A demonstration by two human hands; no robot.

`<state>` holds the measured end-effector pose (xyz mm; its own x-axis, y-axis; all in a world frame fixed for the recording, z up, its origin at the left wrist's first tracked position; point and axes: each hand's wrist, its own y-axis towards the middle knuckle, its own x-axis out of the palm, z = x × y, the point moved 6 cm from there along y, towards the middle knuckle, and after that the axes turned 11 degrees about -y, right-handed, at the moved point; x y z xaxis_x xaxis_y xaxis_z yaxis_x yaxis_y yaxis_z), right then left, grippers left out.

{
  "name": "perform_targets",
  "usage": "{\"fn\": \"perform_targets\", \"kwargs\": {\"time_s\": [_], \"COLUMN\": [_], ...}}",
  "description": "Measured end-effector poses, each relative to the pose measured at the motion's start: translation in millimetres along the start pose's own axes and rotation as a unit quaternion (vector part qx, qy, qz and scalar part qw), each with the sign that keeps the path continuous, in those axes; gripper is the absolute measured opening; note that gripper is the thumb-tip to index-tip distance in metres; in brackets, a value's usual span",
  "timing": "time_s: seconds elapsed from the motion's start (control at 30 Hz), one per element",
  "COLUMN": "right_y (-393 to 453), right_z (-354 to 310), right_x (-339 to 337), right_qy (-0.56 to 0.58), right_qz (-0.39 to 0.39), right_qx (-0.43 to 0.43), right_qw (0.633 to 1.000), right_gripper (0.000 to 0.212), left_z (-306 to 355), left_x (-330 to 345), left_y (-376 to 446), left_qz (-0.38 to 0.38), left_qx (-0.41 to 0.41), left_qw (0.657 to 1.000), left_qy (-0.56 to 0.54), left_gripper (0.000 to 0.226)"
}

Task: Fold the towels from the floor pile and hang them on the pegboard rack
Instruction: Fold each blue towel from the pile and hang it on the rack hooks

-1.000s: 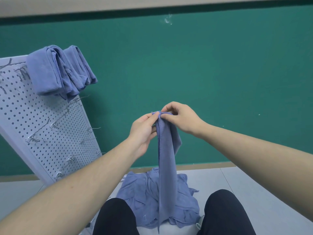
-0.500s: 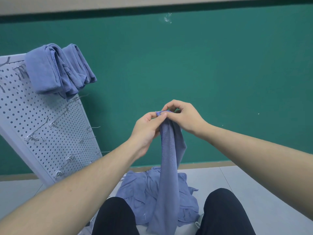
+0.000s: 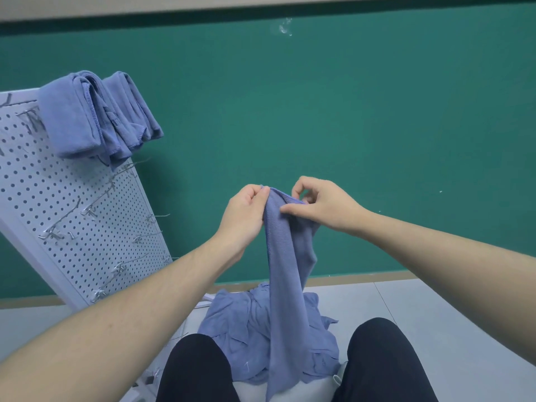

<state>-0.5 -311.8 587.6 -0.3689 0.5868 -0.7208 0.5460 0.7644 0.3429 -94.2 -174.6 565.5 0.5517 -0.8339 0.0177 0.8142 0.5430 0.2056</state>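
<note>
A blue towel [image 3: 285,285] hangs lengthwise in front of me, its lower end reaching the pile of blue towels [image 3: 240,323] on the floor between my knees. My left hand [image 3: 246,216] pinches the towel's top edge between thumb and fingers. My right hand [image 3: 322,204] is beside it, thumb and fingers pinching the top fold a little to the right. At the left leans the white pegboard rack [image 3: 72,216], with several folded blue towels [image 3: 95,114] draped over its top edge.
A green wall [image 3: 377,126] stands close behind the towel. Metal hooks [image 3: 87,210] stick out of the pegboard face. My dark-trousered knees [image 3: 383,358] flank the pile on the pale tiled floor [image 3: 449,329].
My hands have parted slightly along the towel's top edge, the right one re-gripping lower. The hanging towel has swung and widened a little.
</note>
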Motion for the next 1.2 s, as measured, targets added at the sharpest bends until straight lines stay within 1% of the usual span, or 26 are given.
{"fn": "perform_targets", "kwargs": {"time_s": [0.03,0.13,0.17,0.23,0.27,0.33,0.43,0.47,0.5,0.53,0.6,0.7,0.77,0.83,0.9,0.97,1.0,1.03,1.1,1.2], "right_y": [-3,-8,-7,-5,-6,-9,-16,-18,-18,-17,-16,-13,-9,-4,-2,1,2,2,3,8], "right_z": [1,5,6,5,4,0,-8,-9,-10,-13,-17,-19,-17,-14,-13,-8,-4,-3,0,4], "right_x": [0,1,1,-1,-2,-4,-8,-8,-9,-9,-10,-13,-18,-23,-24,-27,-27,-26,-25,-26], "right_qy": [-0.016,-0.108,-0.156,-0.263,-0.311,-0.382,-0.458,-0.470,-0.472,-0.467,-0.456,-0.457,-0.455,-0.441,-0.412,-0.344,-0.292,-0.241,-0.145,-0.048], "right_qz": [-0.024,-0.085,-0.096,-0.108,-0.111,-0.105,-0.030,-0.007,0.007,0.012,0.012,0.026,0.024,-0.004,-0.040,-0.062,-0.071,-0.070,-0.048,-0.014], "right_qx": [-0.008,-0.029,-0.046,-0.115,-0.152,-0.217,-0.338,-0.365,-0.382,-0.391,-0.393,-0.372,-0.323,-0.277,-0.237,-0.158,-0.116,-0.086,-0.048,-0.018], "right_qw": [1.000,0.990,0.982,0.952,0.932,0.892,0.822,0.804,0.794,0.793,0.798,0.808,0.830,0.854,0.879,0.924,0.947,0.964,0.987,0.999], "right_gripper": [0.032,0.052,0.057,0.063,0.063,0.053,0.036,0.030,0.027,0.027,0.028,0.035,0.040,0.045,0.043,0.037,0.037,0.038,0.041,0.042], "left_z": [1,2,2,5,5,6,7,6,5,4,3,2,0,-1,-5,-15,-19,-21,-22,-21], "left_x": [-4,-9,-9,-9,-10,-14,-21,-21,-23,-25,-30,-39,-45,-48,-47,-47,-46,-46,-44,-37], "left_y": [1,4,3,2,3,4,3,3,3,3,2,2,3,4,4,4,3,2,3,2], "left_qz": [0.006,0.009,0.006,0.001,0.004,0.011,-0.002,-0.013,-0.019,-0.020,-0.016,-0.002,0.004,0.004,0.001,0.008,0.014,0.020,0.021,0.011], "left_qx": [0.006,0.018,0.024,0.044,0.053,0.061,0.081,0.090,0.097,0.100,0.107,0.124,0.120,0.108,0.071,-0.002,-0.033,-0.051,-0.054,-0.059], "left_qw": [1.000,0.998,0.997,0.991,0.987,0.980,0.963,0.956,0.951,0.946,0.937,0.908,0.911,0.925,0.953,0.986,0.995,0.998,0.998,0.996], "left_qy": [0.016,0.054,0.075,0.127,0.151,0.191,0.255,0.277,0.295,0.307,0.332,0.400,0.394,0.365,0.296,0.166,0.095,0.035,-0.037,-0.069], "left_gripper": [0.028,0.031,0.031,0.029,0.028,0.028,0.030,0.030,0.030,0.030,0.030,0.030,0.030,0.030,0.028,0.025,0.024,0.024,0.023,0.024]}}
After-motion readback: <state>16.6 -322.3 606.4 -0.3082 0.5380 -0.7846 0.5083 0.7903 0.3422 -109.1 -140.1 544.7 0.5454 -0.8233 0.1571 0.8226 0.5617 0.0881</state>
